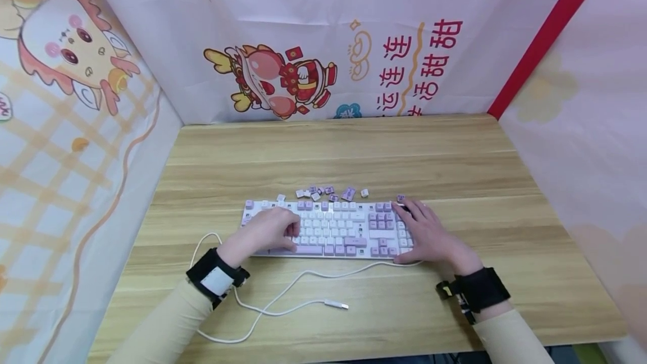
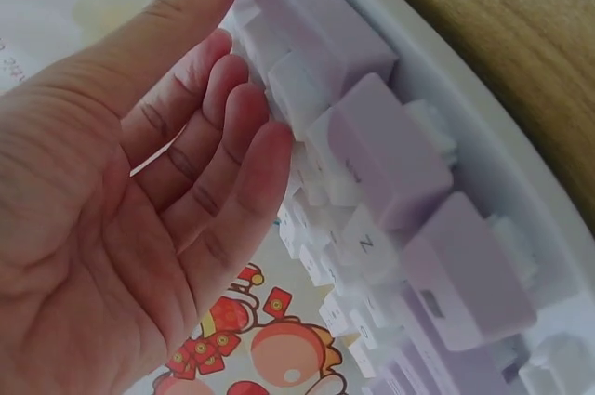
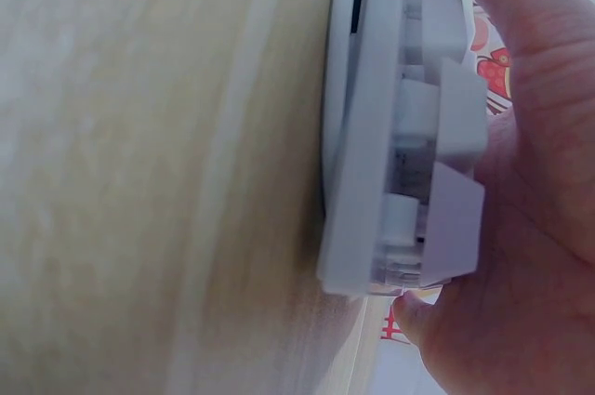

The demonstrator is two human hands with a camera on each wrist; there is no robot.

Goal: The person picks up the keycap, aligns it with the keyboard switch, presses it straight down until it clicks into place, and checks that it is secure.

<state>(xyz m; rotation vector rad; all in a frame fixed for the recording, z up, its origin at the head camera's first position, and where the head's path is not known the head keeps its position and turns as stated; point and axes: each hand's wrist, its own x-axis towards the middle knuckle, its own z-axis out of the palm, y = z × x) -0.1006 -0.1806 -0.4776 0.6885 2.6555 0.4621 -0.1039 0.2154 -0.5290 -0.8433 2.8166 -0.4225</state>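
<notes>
A white and purple keyboard [image 1: 331, 232] lies on the table in the head view. My left hand [image 1: 270, 229] is over its left part. In the left wrist view, the thumb [image 2: 186, 14] touches the long purple spacebar [image 2: 321, 19], and the bent fingers [image 2: 246, 181] rest at the white keys beside it; nothing shows between them. My right hand [image 1: 427, 235] grips the right end of the keyboard, thumb at the front edge, fingers at the back edge. Up close, the right wrist view shows that hand [image 3: 521, 237] against the keyboard's side [image 3: 353, 181].
Several loose keycaps [image 1: 328, 190] lie behind the keyboard. A white cable [image 1: 298, 281] loops across the table in front, its plug [image 1: 336, 304] near the middle. Printed cloth [image 1: 308, 16] walls off the wooden table [image 1: 354, 150] at back and sides.
</notes>
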